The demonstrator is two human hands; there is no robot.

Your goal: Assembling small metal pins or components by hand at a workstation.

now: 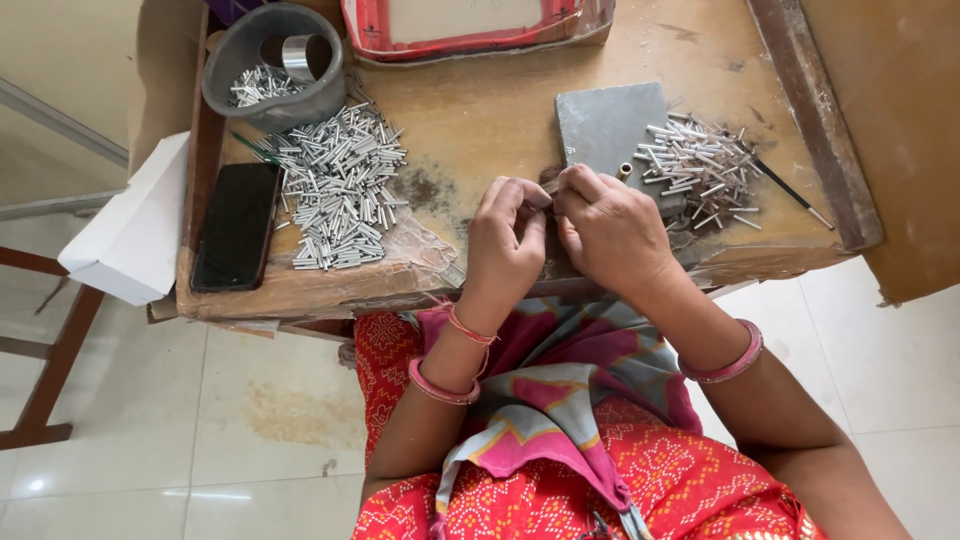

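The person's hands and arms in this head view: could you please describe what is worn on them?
Both forearms are bare, with no sleeves or gloves. The left hand has a thin red thread and a pink bangle at the wrist; the right hand has one pink bangle.

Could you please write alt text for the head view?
A person's left hand and right hand meet, fingertips pinching something small at a worn wooden table's front edge. Piles of small metal tubes lie either side, with a grey bowl and black phone left.
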